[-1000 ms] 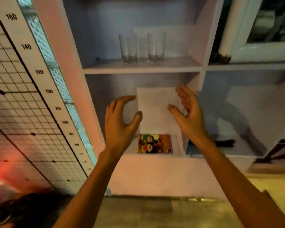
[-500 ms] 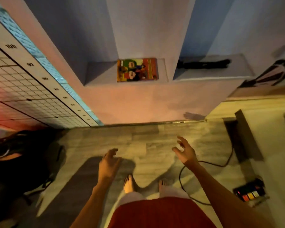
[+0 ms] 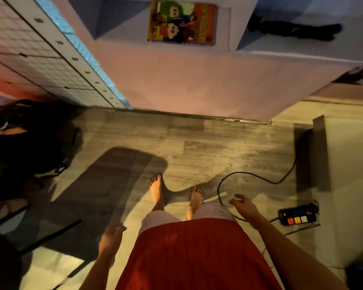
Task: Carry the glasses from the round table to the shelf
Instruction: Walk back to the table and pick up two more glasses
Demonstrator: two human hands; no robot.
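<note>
Head view: tilted down off pale pink shelf unit (image 3: 187,80). Left hand (image 3: 111,237) and right hand (image 3: 244,208) lowered before it, empty, fingers slack. Clear drinking glasses left higher on it, now unseen. Delivery apparently done.

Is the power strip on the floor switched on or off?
Likely on: a small red light glows at one end of the power strip. The sockets' own switches are too small to tell.

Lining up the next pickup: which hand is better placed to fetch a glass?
Right, marginally. The right hand is open, empty and held further forward; the left hand, also empty, hangs lower beside the red garment. Nothing to pick up is in view, so this is tentative.
</note>
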